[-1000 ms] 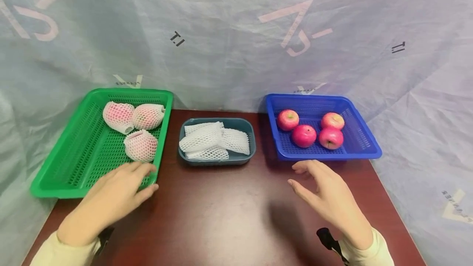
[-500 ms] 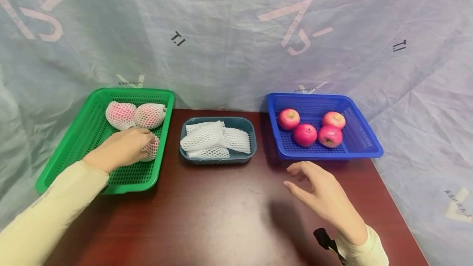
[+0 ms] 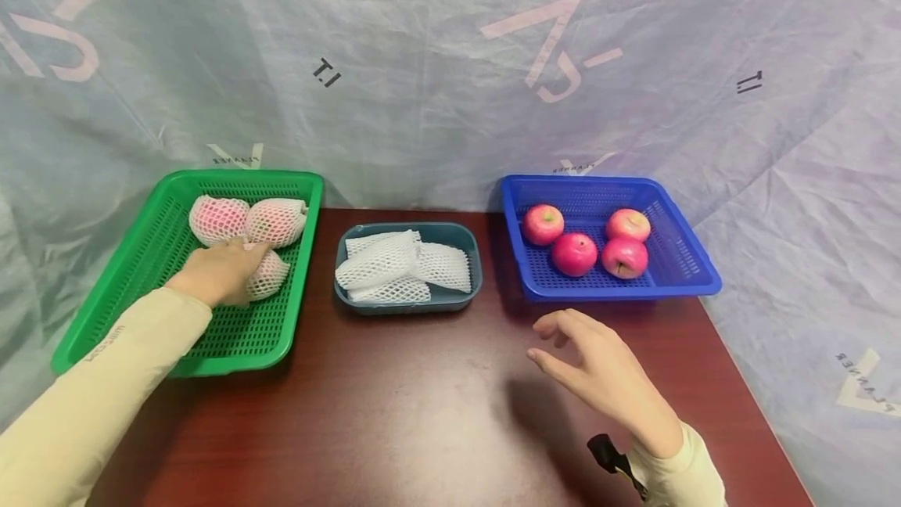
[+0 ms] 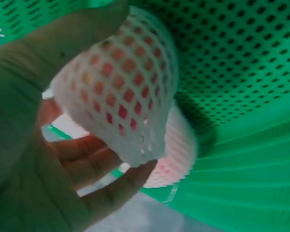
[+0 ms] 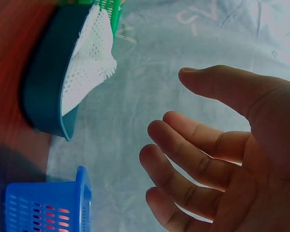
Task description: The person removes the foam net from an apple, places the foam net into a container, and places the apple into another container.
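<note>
My left hand (image 3: 220, 272) reaches into the green basket (image 3: 299, 288) and grips an apple in a white foam net (image 3: 271, 274). In the left wrist view the thumb lies on one side of that netted apple (image 4: 123, 87) and the fingers curl round the other. Two more netted apples, one on the left (image 3: 218, 219) and one on the right (image 3: 277, 221), sit just behind it in the basket. Holding nothing, my right hand (image 3: 605, 370) hovers above the table before the blue basket, its fingers loosely bent. The right wrist view shows that hand (image 5: 222, 159) with thumb and fingers apart.
Between the baskets stands a dark teal tray (image 3: 450, 303) with several white foam nets (image 3: 383, 260). The blue basket (image 3: 686, 280) on the right holds several bare red apples (image 3: 573, 254). A grey curtain (image 3: 415, 100) hangs behind the brown table (image 3: 422, 413).
My left hand has moved from the green basket's front edge forward into it and taken hold of the nearest netted apple. The right hand stays nearly in place, shifting slightly left in view.
</note>
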`<state>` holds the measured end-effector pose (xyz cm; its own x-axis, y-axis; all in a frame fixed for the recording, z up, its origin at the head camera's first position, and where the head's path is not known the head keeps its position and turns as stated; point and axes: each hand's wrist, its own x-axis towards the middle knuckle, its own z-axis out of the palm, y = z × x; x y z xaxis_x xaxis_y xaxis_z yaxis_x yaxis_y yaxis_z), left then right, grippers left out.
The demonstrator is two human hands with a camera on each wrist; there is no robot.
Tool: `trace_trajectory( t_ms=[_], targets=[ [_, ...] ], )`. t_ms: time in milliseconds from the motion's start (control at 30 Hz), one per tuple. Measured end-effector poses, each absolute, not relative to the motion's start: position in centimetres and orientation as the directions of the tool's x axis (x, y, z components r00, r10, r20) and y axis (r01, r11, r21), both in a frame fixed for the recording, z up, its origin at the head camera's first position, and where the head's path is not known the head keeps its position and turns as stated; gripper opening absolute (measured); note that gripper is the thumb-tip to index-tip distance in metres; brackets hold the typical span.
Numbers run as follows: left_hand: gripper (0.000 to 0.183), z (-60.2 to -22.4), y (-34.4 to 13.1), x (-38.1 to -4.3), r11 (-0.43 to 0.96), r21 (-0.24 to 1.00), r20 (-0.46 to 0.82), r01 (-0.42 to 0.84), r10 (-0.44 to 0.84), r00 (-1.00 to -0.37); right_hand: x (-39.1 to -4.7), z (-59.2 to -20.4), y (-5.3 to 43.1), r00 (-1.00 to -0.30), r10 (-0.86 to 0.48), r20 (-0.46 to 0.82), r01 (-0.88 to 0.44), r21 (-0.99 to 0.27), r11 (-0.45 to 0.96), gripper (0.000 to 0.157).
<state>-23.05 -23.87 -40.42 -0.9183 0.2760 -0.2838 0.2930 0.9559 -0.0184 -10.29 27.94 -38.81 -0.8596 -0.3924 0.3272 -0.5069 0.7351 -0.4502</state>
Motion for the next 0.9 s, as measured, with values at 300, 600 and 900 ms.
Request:
trace_trajectory(
  t_ms=[300,600,900],
  targets=[
    [0.089,-41.2,-26.3,-23.8,0.978,0.001,-0.302,0.209,0.199,-0.932,-10.9,-39.4,27.4,-0.842,-0.421,0.337,-0.537,-0.448,0.715,0.026],
    [0.091,-40.0,-26.0,-23.0,0.976,0.060,-0.253,0.210,0.219,-0.942,-10.9,-39.4,27.1,-0.847,-0.419,0.327,-0.530,-0.455,0.716,0.026],
    [0.087,-36.5,-23.6,-17.5,0.905,0.227,0.151,0.360,0.333,-0.931,-10.9,-39.3,27.3,-0.843,-0.420,0.336,-0.536,-0.455,0.711,0.026]
  ],
)
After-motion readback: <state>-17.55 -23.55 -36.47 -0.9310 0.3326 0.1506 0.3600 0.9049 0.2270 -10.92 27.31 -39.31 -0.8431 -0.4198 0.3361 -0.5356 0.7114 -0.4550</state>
